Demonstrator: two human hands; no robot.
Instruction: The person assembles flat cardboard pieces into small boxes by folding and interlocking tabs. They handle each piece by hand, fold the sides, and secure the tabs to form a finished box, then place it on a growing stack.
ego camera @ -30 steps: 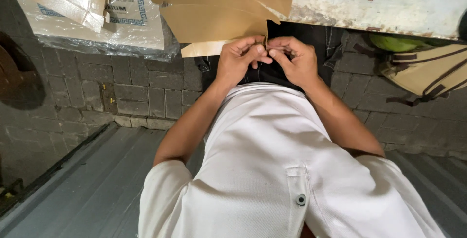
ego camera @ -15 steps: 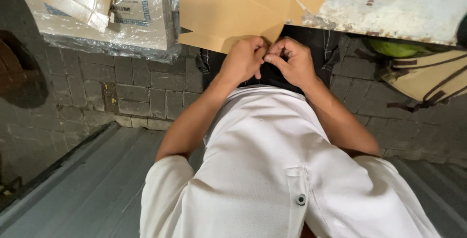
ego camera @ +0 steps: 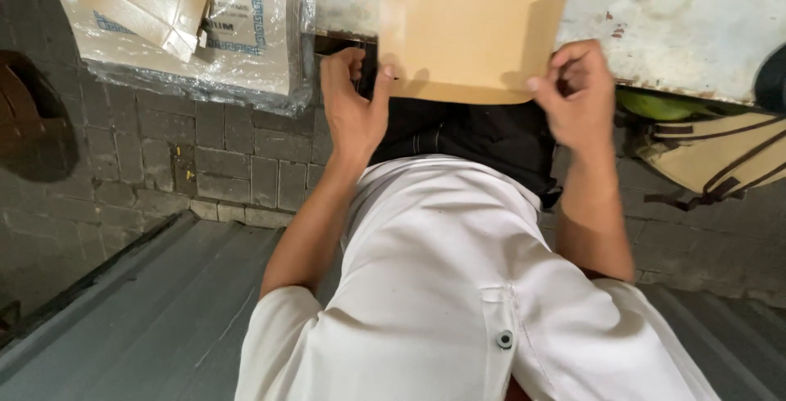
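Left hand (ego camera: 354, 110) and right hand (ego camera: 577, 94) fingers pinch the cardboard blank (ego camera: 471, 36) (9 and 3 o'clock edges); uneven pull may crease it.

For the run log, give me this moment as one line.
left hand: grips card blank left edge | right hand: pinches its right edge | blank: flat on worn table

At the upper left of the frame, a plastic-wrapped stack of flat cartons (ego camera: 205, 49) lies on the brick paving (ego camera: 205, 163). A worn white counter (ego camera: 696, 16) fills the upper right. At the right edge sits a tan strapped bag (ego camera: 720, 155), with a green object (ego camera: 655, 106) just above it.
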